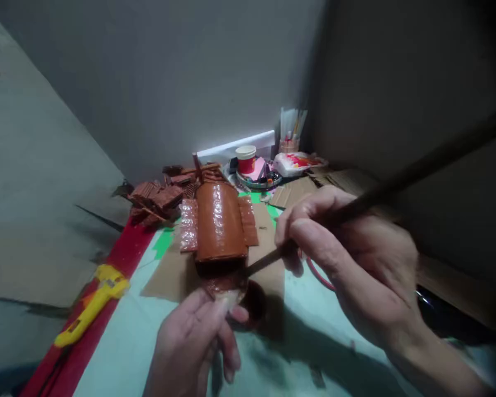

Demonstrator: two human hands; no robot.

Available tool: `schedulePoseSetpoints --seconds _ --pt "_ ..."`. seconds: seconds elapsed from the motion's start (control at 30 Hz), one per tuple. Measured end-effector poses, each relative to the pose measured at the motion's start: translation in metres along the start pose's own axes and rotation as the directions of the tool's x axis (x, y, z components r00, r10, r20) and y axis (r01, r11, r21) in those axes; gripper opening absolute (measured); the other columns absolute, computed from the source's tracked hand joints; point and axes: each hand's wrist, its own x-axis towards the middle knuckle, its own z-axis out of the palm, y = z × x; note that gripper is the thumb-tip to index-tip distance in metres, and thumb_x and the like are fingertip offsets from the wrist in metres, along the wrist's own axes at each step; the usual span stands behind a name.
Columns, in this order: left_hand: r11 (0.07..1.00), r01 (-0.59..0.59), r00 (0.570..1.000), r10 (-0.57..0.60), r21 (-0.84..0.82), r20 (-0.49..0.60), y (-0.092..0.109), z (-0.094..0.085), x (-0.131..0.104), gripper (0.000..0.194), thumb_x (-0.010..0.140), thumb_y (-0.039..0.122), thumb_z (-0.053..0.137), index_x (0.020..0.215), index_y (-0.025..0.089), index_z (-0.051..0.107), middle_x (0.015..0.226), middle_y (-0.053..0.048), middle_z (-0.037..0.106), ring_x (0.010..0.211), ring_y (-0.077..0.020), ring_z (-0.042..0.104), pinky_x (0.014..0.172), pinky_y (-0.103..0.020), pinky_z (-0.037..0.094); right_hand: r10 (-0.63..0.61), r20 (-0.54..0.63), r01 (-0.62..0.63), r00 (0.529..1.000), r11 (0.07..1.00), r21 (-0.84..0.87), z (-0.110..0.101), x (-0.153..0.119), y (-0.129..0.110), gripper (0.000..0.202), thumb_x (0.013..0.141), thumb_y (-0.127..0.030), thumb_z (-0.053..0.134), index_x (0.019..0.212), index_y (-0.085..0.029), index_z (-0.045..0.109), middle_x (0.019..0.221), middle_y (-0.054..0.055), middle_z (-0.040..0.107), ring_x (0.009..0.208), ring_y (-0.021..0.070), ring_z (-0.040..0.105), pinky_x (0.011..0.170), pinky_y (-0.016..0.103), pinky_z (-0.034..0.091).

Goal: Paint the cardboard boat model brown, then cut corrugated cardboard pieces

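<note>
My right hand (pixel 339 242) pinches a long, dark-handled paintbrush (pixel 268 260). The brush slants down to the left, its blurred tip at a small brown-coated piece (pixel 221 286). Between thumb and fingers, my left hand (pixel 198 325) grips that piece by its pale near edge. Just beyond it stands a glossy brown model (pixel 219 220) with a rounded body and a ridged flap on either side. A round container (pixel 254 303), dark brown inside, is just right of my left fingertips and partly hidden by them.
Cardboard (pixel 165 284) lies under the model. A yellow glue gun (pixel 93 303) rests on a red strip at left. Brown corrugated scraps (pixel 159 198) are heaped behind it. At the back are a red-and-white cup (pixel 246 160), a paint-stained white tray (pixel 295 164) and a holder of sticks (pixel 290 144).
</note>
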Motion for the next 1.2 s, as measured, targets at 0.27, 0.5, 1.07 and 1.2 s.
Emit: schedulePoseSetpoints --seconds 0.27,0.5,1.07,1.2 --pt "0.998 -0.057 0.995 0.059 -0.024 0.076 -0.007 -0.006 0.014 0.029 0.07 0.04 0.079 0.071 0.014 0.068 0.05 -0.001 0.061 0.036 -0.0083 0.049 0.036 -0.016 0.04 -0.116 -0.052 0.108 0.992 0.984 -0.141 -0.004 0.004 -0.004 0.01 0.095 -0.018 0.057 0.086 -0.021 0.061 0.077 -0.001 0.06 0.059 0.0105 0.057 0.05 0.025 0.043" --pt "0.997 -0.062 0.995 0.065 -0.044 0.073 -0.007 -0.006 0.012 0.027 0.071 0.039 0.078 0.075 0.013 0.069 0.049 0.0 0.059 0.038 -0.0085 0.05 0.037 -0.015 0.04 -0.018 -0.025 0.019 1.0 0.997 0.068 -0.001 0.005 -0.003 0.015 0.098 -0.02 0.053 0.084 -0.021 0.057 0.079 -0.001 0.062 0.058 0.0101 0.058 0.049 0.023 0.046" --pt "0.992 -0.127 0.991 0.126 -0.017 -0.037 -0.005 0.0 0.007 0.024 0.071 0.035 0.076 0.07 0.013 0.066 0.052 -0.002 0.064 0.038 -0.0078 0.05 0.039 -0.016 0.041 -0.151 -0.081 0.137 0.985 0.978 -0.158 0.0 0.004 -0.004 0.01 0.091 -0.018 0.067 0.088 -0.021 0.058 0.074 -0.005 0.059 0.055 0.0073 0.055 0.052 0.023 0.046" --pt "0.99 -0.141 0.988 0.138 -0.027 -0.074 -0.002 0.007 0.002 0.02 0.07 0.03 0.075 0.067 0.014 0.063 0.053 -0.002 0.065 0.039 -0.0079 0.051 0.039 -0.015 0.042 -0.145 -0.145 0.13 0.979 0.986 -0.107 0.005 0.005 -0.004 0.015 0.09 -0.02 0.069 0.081 -0.021 0.057 0.072 -0.005 0.06 0.053 0.0074 0.056 0.05 0.023 0.047"
